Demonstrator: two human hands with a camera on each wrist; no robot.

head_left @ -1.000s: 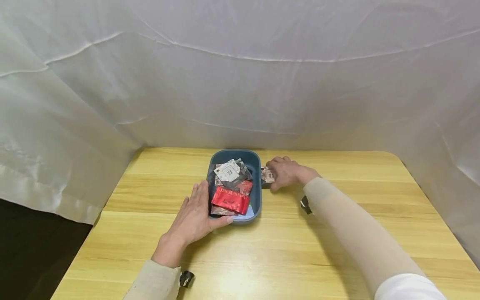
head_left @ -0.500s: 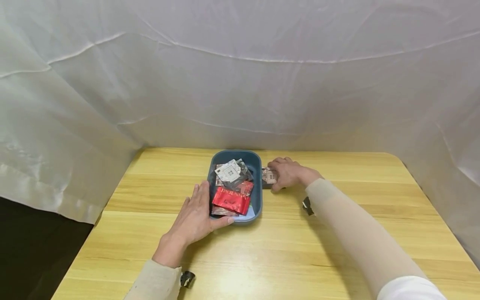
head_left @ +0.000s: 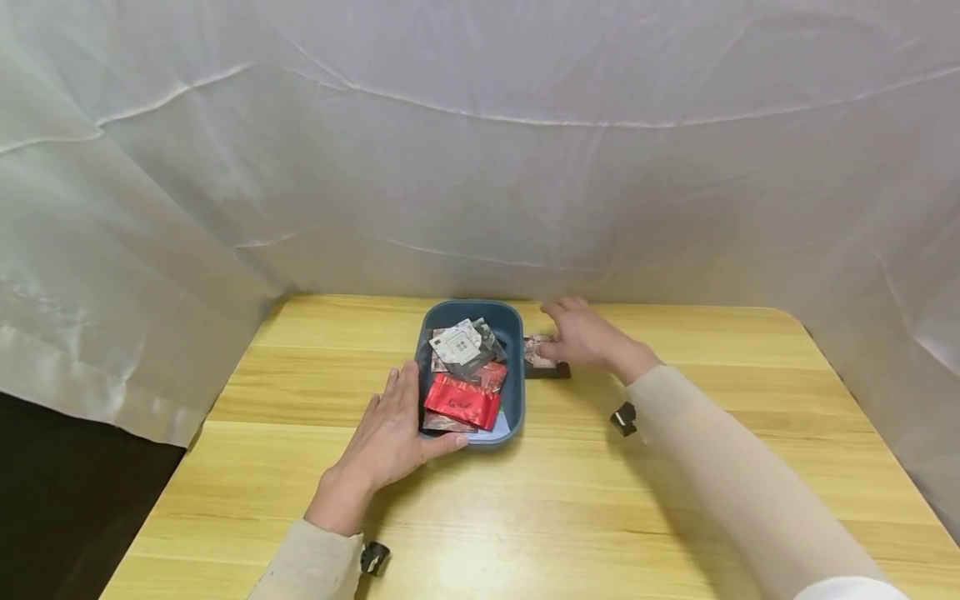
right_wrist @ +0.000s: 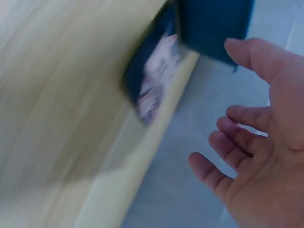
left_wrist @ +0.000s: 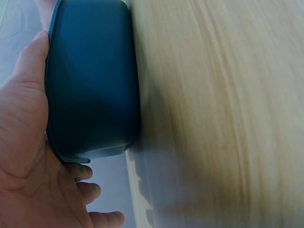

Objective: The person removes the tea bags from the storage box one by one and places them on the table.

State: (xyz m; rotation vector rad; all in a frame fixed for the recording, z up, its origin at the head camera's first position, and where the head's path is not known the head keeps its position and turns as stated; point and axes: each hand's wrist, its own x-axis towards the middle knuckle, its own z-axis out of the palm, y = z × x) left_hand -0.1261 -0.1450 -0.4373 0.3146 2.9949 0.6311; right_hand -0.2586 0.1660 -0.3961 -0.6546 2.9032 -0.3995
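Observation:
A blue plastic bin stands on the wooden table, with several flat packets inside. Uppermost are a white patterned packet and a shiny red packet. My left hand rests against the bin's left side, fingers straight, thumb along the near rim. In the left wrist view this hand touches the bin's wall. Just right of the bin lies a dark packet with a pinkish printed face. Above it hovers my right hand, holding nothing; the right wrist view shows its fingers loosely bent, apart from the packet.
Pale cloth hangs behind the table's far edge and down both sides. The wood tabletop stretches to the right of the bin and in front of it. A dark area lies beyond the table's left edge.
My right hand has let go of the dark packet and lifted up and slightly right, uncovering more of it. The left hand and the bin have stayed in place.

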